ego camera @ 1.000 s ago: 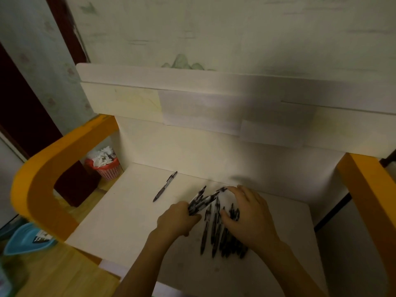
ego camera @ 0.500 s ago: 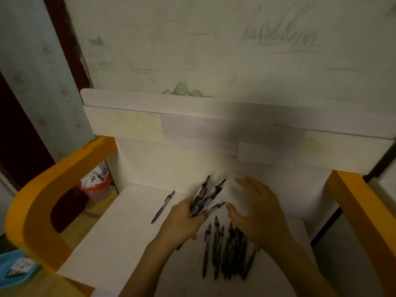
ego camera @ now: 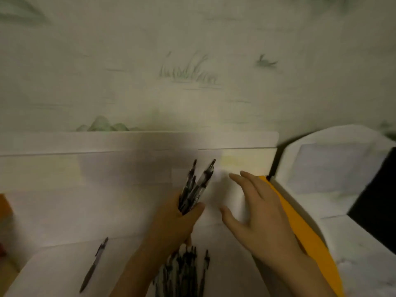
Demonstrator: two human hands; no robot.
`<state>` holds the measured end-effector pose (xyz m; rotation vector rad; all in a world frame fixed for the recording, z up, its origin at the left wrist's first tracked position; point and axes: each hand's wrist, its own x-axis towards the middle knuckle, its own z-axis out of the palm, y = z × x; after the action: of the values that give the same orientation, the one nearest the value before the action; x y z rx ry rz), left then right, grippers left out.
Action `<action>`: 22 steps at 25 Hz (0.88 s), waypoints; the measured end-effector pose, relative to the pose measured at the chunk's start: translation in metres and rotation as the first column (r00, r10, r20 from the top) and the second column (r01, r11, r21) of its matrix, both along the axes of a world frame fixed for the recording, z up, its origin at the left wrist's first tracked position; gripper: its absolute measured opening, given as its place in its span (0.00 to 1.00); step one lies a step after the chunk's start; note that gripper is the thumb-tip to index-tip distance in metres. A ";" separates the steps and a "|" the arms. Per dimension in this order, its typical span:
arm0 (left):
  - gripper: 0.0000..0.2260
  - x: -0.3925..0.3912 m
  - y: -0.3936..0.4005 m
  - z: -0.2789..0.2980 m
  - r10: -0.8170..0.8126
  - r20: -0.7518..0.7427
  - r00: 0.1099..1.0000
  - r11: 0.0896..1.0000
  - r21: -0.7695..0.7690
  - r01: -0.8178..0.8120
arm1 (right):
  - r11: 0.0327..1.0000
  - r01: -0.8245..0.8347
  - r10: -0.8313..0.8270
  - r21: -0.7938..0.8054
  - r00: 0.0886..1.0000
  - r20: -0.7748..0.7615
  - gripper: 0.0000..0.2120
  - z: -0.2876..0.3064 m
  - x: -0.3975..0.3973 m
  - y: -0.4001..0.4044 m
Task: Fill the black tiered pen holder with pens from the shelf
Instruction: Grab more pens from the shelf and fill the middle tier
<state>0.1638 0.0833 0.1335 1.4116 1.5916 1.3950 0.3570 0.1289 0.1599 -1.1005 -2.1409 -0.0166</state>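
Black pens (ego camera: 194,188) bunched in left hand (ego camera: 171,228)'s grip; right hand (ego camera: 257,219) spread, empty. More pens (ego camera: 184,273) remain on shelf (ego camera: 53,266); holder unseen, nothing filled yet.

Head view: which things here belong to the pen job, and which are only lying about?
Belong to the job:
- bundle of pens, gripped by the left hand
- pile of pens on the shelf
- single pen
- right hand, holding nothing

Lying about:
- orange side rail
- painted wall
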 end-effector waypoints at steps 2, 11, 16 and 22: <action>0.07 0.025 0.009 0.012 -0.079 -0.032 0.996 0.997 0.003 0.079 | 0.996 0.084 -0.083 0.017 0.996 -0.026 0.31 0.009 0.028 -0.004; 0.08 0.188 0.030 0.060 -0.288 -0.112 0.951 0.943 0.138 0.302 | 0.932 0.351 -0.342 0.094 0.934 -0.104 0.30 0.037 0.187 -0.032; 0.09 0.312 0.033 0.064 -0.376 -0.126 0.918 0.905 0.163 0.393 | 0.879 0.471 -0.463 0.073 0.880 -0.111 0.31 0.034 0.307 -0.046; 0.06 0.457 0.040 0.054 -0.441 -0.165 0.882 0.877 0.129 0.463 | 0.846 0.532 -0.529 0.021 0.844 -0.086 0.31 0.018 0.450 -0.056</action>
<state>0.6213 0.1230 0.1872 1.8645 1.1280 1.1864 0.8065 0.0725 0.1777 -1.6088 -1.6948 -0.2727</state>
